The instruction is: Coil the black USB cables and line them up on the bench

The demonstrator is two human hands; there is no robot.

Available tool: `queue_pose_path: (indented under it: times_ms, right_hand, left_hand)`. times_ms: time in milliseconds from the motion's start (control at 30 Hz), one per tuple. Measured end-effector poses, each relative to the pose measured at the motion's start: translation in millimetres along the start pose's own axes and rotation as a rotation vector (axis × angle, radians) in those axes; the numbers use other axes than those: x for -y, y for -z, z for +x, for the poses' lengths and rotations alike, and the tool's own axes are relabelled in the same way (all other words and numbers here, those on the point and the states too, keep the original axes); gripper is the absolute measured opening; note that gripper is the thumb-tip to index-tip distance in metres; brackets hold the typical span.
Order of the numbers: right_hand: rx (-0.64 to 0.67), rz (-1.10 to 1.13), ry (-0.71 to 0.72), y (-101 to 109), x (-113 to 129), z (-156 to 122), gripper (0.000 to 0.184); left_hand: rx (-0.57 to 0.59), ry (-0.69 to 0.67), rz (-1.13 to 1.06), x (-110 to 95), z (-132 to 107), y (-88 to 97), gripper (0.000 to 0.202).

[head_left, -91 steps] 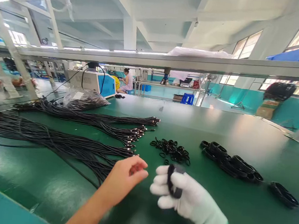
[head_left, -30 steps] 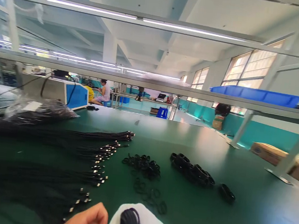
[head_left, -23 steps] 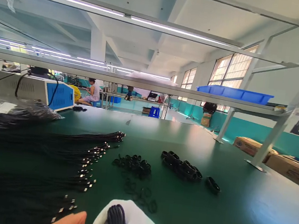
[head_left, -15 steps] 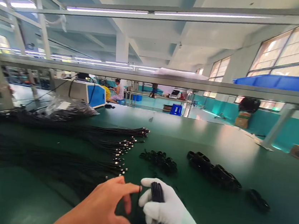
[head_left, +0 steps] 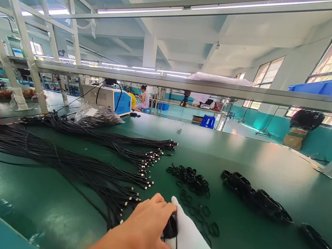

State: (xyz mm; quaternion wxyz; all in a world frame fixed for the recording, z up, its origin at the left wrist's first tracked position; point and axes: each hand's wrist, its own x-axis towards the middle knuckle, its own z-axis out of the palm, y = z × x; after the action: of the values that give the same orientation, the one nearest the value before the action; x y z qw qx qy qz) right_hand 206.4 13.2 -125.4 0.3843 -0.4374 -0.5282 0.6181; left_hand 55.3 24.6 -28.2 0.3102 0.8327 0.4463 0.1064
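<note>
My bare left hand [head_left: 141, 233] sits low in the middle of the view, its fingers curled over a black coiled cable [head_left: 169, 228]. My right hand [head_left: 194, 247], in a white glove, lies right beside it and grips the same coil from the other side. Both hands hover over the green table [head_left: 264, 159]. Just beyond them lie small black rubber rings [head_left: 191, 179] in a loose heap, with a few scattered nearer the hands. To the left lies a spread of long black cables [head_left: 68, 161] with metal plugs pointing right.
A row of finished black cable coils [head_left: 254, 192] runs along the right, one coil [head_left: 316, 239] apart. A clear bag of cables [head_left: 96, 114] and a blue-and-white machine [head_left: 109, 99] stand at the back left. A person [head_left: 143, 98] sits far behind. A blue bin [head_left: 326, 86] rests on the overhead shelf.
The view swung right and back again. My left hand, spread open half a second ago, has closed over the coil that my right hand holds.
</note>
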Motion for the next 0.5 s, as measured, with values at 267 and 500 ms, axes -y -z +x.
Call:
queue_pose_path:
  times_ms: [267,500]
  right_hand:
    - [-0.19,-0.287,0.043,-7.5,51.1,-17.0,0.032]
    - [0.285,0.512,0.179,-3.0,52.4,-29.5,0.046]
  left_hand:
    - [0.281,0.047,-0.234,25.1,14.7,14.5,0.014]
    - [0.327,0.188,-0.522,24.1,4.6,-7.4,0.018]
